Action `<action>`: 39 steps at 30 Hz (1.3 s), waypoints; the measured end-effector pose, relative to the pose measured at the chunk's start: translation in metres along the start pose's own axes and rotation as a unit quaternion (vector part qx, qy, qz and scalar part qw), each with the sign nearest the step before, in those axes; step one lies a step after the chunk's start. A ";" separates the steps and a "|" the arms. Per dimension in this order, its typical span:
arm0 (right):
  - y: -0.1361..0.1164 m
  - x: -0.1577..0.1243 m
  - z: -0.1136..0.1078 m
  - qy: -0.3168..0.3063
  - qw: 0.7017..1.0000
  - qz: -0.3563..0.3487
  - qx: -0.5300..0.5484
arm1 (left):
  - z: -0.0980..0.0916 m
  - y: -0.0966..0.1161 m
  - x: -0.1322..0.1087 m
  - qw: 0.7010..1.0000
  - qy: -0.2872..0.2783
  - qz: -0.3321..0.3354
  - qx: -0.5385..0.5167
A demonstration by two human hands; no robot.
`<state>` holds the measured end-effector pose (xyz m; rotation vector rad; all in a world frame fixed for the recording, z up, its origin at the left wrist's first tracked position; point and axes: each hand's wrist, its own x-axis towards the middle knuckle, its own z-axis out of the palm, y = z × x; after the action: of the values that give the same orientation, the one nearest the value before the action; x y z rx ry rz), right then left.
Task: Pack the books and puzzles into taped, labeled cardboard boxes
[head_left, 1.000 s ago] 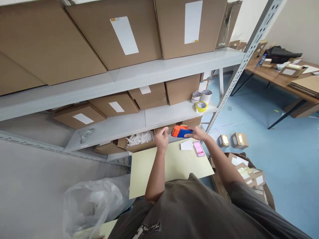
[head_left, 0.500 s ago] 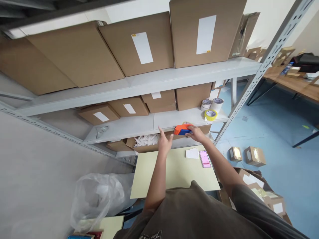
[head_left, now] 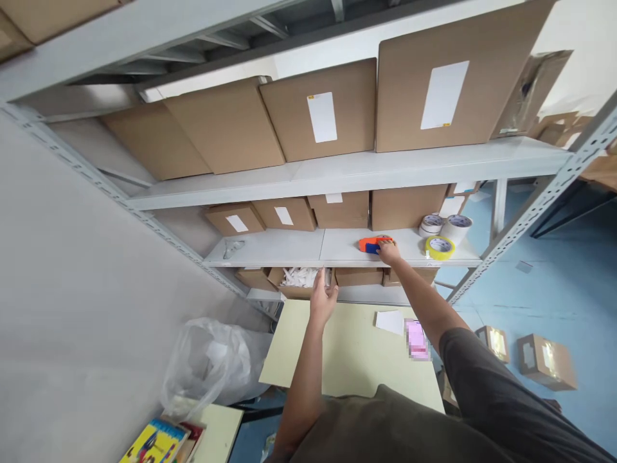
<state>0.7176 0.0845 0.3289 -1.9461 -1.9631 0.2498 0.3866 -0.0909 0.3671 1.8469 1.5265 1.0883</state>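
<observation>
My right hand (head_left: 388, 251) reaches up to the middle shelf (head_left: 299, 247) and rests on an orange and blue tape dispenser (head_left: 372, 244) that lies on the shelf board; its fingers curl around the dispenser's right end. My left hand (head_left: 323, 299) hovers lower, just under the shelf's front edge and above the pale yellow table (head_left: 347, 354), with its fingers spread and nothing in it. Behind the left hand, on the lower shelf, is an open carton of white pieces (head_left: 299, 278).
Rolls of tape (head_left: 439, 247) stand on the shelf right of the dispenser. Cardboard boxes (head_left: 337, 209) fill the shelves. A white slip (head_left: 390, 322) and a pink phone (head_left: 416, 339) lie on the table. A plastic bag (head_left: 212, 366) sits at left; small boxes (head_left: 544, 360) lie on the blue floor.
My right hand carried the dispenser from above the table up onto the middle shelf. My left hand let go of it, opened and dropped below the shelf edge. The view tilted upward.
</observation>
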 end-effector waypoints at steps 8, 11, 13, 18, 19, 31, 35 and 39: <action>-0.022 -0.029 0.002 0.138 0.984 -0.041 0.103 | -0.027 -0.008 -0.003 0.996 0.069 -0.007 0.057; -0.045 -0.055 0.006 0.140 0.962 -0.110 0.206 | -0.033 -0.010 -0.008 0.992 0.073 0.017 0.098; -0.060 -0.078 0.020 0.123 0.946 -0.146 0.261 | -0.035 -0.014 -0.015 0.989 0.064 0.030 0.129; -0.086 -0.144 0.089 0.041 0.927 -0.132 0.347 | -0.040 -0.043 -0.052 0.982 0.016 0.019 0.189; -0.090 -0.156 0.104 0.020 0.925 -0.119 0.360 | -0.042 -0.050 -0.062 0.981 0.006 0.007 0.194; -0.204 -0.209 0.175 -0.141 0.894 -0.204 0.372 | -0.122 -0.113 -0.195 0.962 0.067 -0.178 0.193; -0.264 -0.224 0.188 -0.174 0.886 -0.239 0.358 | -0.161 -0.136 -0.239 0.954 0.106 -0.210 0.188; -0.327 -0.250 0.208 -0.192 0.879 -0.271 0.341 | -0.207 -0.166 -0.278 0.950 0.137 -0.221 0.176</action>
<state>0.3318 -0.1476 0.2274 -0.9057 -2.1468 1.0635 0.1087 -0.3412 0.2778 1.4809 2.2865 0.9243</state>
